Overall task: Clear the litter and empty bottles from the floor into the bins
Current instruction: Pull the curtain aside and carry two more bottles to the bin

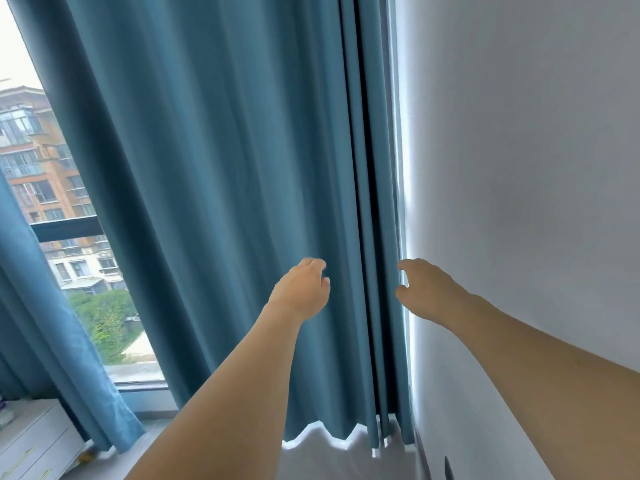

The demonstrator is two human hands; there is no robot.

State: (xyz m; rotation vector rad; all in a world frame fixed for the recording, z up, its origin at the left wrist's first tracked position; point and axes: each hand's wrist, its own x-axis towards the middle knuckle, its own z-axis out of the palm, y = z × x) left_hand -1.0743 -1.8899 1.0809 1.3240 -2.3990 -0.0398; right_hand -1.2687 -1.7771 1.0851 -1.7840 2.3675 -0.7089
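Note:
No litter, bottle or bin is in view. Both my bare arms reach forward to a teal curtain that hangs to the floor. My left hand is at a fold of the curtain with its fingers loosely curled, and no fabric is bunched in it. My right hand is at the curtain's right edge beside the wall. Its index finger and thumb curl round that edge, and the other fingertips are hidden behind the fabric.
A white wall stands close on the right. A window at the left shows buildings and trees, with a second teal curtain panel in front of it. A white drawer unit sits at the bottom left.

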